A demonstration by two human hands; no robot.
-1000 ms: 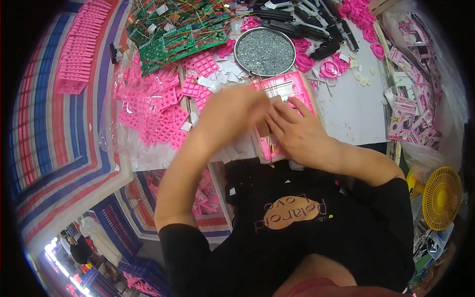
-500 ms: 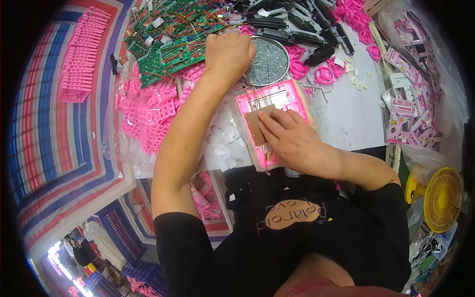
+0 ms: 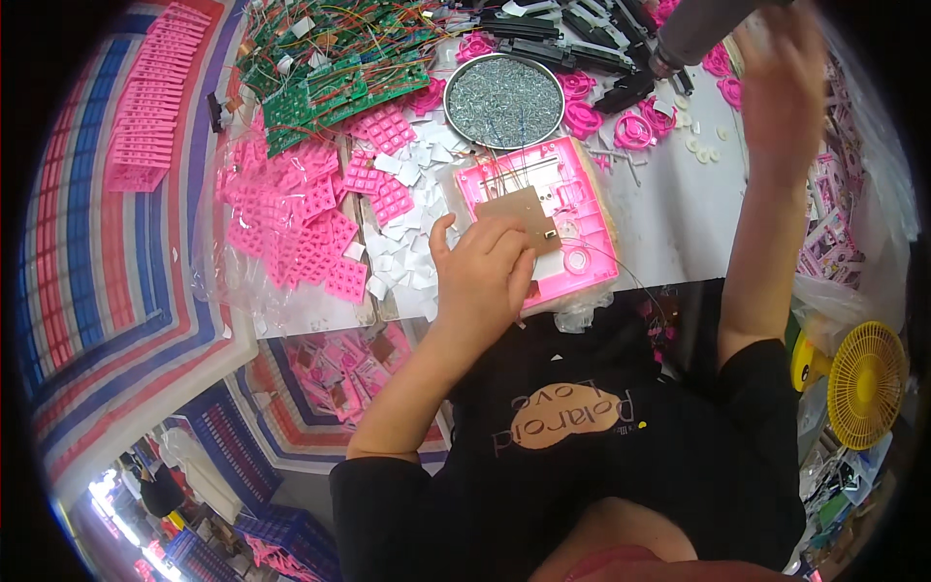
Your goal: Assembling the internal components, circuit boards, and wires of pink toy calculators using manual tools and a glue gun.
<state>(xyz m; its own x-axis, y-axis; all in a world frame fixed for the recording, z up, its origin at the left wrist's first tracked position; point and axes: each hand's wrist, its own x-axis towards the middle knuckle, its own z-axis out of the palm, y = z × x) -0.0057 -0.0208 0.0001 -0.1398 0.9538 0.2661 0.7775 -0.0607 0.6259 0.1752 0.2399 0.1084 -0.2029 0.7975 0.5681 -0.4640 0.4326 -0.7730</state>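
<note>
A pink plastic housing [image 3: 598, 236] lies face down in front of me, with a brown circuit board [image 3: 514, 206] and thin wires inside it. My left hand [image 3: 482, 276] is on the board, fingers bent and pressed to it, the little finger sticking out to the left. Just beyond the housing stands a round metal dish of small screws [image 3: 506, 100]. My right hand [image 3: 781, 92] is raised at the far right, smeared by motion. Beside its fingers hangs a dark grey power screwdriver [image 3: 700, 34]; whether the hand grips it is unclear.
Green circuit boards with wires [image 3: 339, 82] heap up at the far left. Pink keypad-like parts [image 3: 301, 218] and white paper pieces [image 3: 402, 257] lie left of the housing. Black strips [image 3: 543, 53] and pink rings [image 3: 633, 131] sit beyond. A yellow fan [image 3: 866, 385] stands at right.
My left hand has come from the screw dish down onto the circuit board. My right hand has left the board and risen far right, beside the power screwdriver, newly in view.
</note>
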